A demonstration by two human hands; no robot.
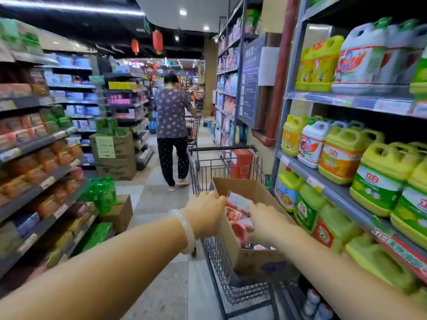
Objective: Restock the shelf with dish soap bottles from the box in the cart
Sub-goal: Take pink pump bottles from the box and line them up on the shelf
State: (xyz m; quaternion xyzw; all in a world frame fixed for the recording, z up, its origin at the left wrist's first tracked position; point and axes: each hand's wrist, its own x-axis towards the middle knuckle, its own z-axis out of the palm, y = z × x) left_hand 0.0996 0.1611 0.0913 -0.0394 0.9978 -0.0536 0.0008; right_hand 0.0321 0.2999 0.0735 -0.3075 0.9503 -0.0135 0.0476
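**Two hands at the box in the cart**

Two bare arms reach from the bottom of the frame toward a cardboard box (248, 229) that sits in a wire shopping cart (209, 172) at lower centre. The left hand (205, 215), with a pale bangle (186, 229) on its wrist, lies over the box's near-left rim, fingers curled down over the edge. The right hand (265, 224) is inside the box, fingers bent down onto pink-and-white packaged items (238, 212); whether it has one pinched or only touches them cannot be told, as the fingertips are hidden. The items are blurred, and their shape as bottles is not clear.

The shelf (342, 195) runs along the right side of the frame, just beside the cart. Its tiers carry yellow and green dish soap jugs (381, 179) with handles, plus white jugs (312, 144) with red labels. Price tags line the shelf edges.

In the middle of the frame, well beyond the cart, a person in a patterned top (171, 116) stands with their back to the camera, holding a second cart (193, 130). On the left side, shelves hold orange and pink packs (46, 155). Stacked cardboard cartons (114, 155) stand on the aisle floor at centre left, and green bottles (101, 192) in shrink wrap rest on another carton below them. Red lanterns (157, 41) hang from the ceiling at upper centre.
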